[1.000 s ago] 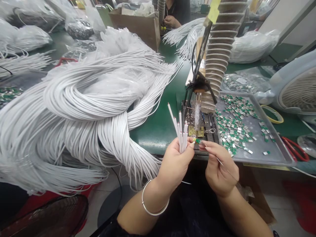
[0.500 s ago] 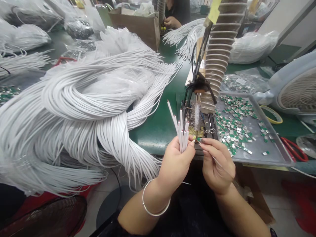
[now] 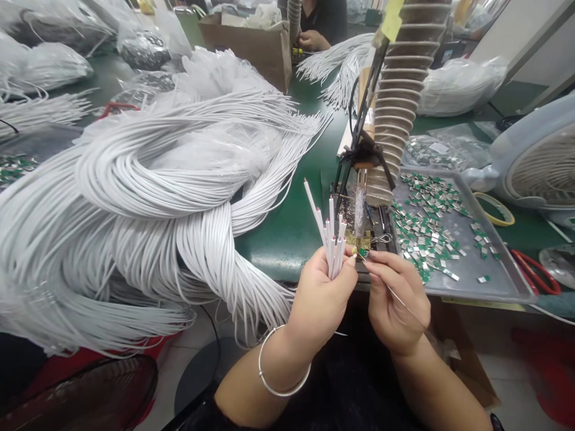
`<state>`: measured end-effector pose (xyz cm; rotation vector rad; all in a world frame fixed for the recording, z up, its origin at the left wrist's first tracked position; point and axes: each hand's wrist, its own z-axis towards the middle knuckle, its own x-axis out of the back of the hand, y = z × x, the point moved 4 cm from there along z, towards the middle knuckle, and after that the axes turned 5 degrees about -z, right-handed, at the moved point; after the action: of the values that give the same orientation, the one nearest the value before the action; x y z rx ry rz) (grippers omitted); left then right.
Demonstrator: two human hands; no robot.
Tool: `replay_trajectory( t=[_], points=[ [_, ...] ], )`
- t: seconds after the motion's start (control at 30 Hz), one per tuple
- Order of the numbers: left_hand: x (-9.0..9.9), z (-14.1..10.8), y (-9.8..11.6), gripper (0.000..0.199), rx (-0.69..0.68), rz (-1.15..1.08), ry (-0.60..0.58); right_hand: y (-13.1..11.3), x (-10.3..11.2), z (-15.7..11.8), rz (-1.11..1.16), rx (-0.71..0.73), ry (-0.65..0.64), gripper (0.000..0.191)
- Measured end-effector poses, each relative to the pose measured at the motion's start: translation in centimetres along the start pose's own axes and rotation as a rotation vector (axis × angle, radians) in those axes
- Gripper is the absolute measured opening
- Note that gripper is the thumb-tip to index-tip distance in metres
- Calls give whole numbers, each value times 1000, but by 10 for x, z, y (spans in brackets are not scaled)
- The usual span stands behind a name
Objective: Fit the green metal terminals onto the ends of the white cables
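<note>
Pinching a thin steel pin (image 3: 406, 305) in a narrow grip, R hand (image 3: 398, 305) sits just beside the L hand (image 3: 321, 293), w/ a tiny green-and-silver part (image 3: 362, 253) at the pin's upper end, right by the cable tips; can't tell if the part is held on the pin or by the fingers. L hand is closed firmly around a small bunch of white cables (image 3: 333, 245), held nearly upright w/ tips fanned out above the fist, a silver bangle (image 3: 283, 383) on that wrist. Both hands are over the front edge of a green workbench (image 3: 283, 251), in front of a black clamp stand (image 3: 362, 155) on a metal jig (image 3: 359, 227). To the right, a metal tray (image 3: 507, 281) holds loose green-and-silver parts (image 3: 426, 239); further right are a yellow tape roll (image 3: 494, 216) and red-handled scissors (image 3: 534, 272). A huge heap of white cable (image 3: 135, 239) lies to the left on plastic sheeting (image 3: 215, 78). A ribbed duct (image 3: 395, 102) rises behind the stand. Across the bench, a co-worker's hand (image 3: 312, 41) is by a cardboard box (image 3: 245, 51).
</note>
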<state>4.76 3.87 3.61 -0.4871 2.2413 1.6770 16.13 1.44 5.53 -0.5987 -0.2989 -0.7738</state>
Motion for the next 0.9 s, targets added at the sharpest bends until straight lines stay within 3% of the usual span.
replay_trajectory(
  t=[0.57,0.73,0.9],
  points=[
    [3,-1,-3,9,9,67,-8,2,1,-5,48,4,-7,28],
    [5,-3,-2,6,10,66,-83,5,2,-9,136,-39,-29,36],
    [13,-4,-5,6,-1,136,-160,6,0,-8,99,-132,-136,26]
  ],
)
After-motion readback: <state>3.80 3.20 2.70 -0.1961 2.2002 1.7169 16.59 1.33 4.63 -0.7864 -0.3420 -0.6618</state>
